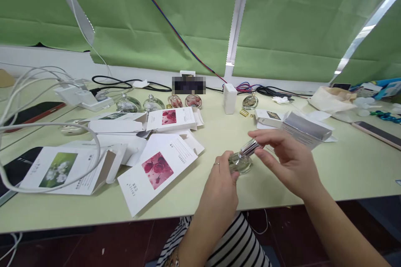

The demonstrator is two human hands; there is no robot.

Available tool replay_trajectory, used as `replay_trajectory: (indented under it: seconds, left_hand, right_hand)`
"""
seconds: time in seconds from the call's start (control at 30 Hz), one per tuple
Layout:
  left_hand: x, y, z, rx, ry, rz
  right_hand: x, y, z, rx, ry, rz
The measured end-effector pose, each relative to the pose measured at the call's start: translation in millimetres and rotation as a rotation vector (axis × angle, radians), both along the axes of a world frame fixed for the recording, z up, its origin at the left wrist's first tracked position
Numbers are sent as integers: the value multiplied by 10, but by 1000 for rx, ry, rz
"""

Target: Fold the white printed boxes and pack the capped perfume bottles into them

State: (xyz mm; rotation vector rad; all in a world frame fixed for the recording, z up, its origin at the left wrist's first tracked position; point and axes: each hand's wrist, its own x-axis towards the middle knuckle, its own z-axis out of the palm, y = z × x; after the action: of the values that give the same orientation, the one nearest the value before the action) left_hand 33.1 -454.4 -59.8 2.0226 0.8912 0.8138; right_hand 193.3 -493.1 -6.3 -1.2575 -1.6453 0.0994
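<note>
My left hand (221, 185) is closed around a clear glass perfume bottle (246, 166), tilted with its top up and to the right. At the neck sits a shiny silver cap (249, 147), gripped between the thumb and fingers of my right hand (286, 160). Whether the cap is seated on the neck or slightly off it, I cannot tell. Both hands are above the front part of the table. Just behind my right hand lies an open silver-grey box (305, 127), partly covered by the fingers.
Opened white cartons with rose pictures (157, 170) and a white-flower carton (59, 171) crowd the left. Several round bottles (193, 101) stand at the back. An upright white box (230, 99) and gold caps (244, 112) are behind my hands. A white cable (97, 150) loops at left; a phone (379, 133) lies right.
</note>
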Motion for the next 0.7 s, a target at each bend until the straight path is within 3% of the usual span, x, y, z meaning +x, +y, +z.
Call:
replay_trajectory:
  seconds: [0.17,0.4,0.7]
  left_hand:
    - [-17,-1,31,-18,6,-30]
    - [-12,-7,3,44,-4,-18]
    - [-6,-2,-14,25,2,-3]
  right_hand:
    - [-31,-7,-118,-120,-207,27]
    - [40,-37,-416,-187,-288,32]
    - [49,-6,-386,-166,-258,81]
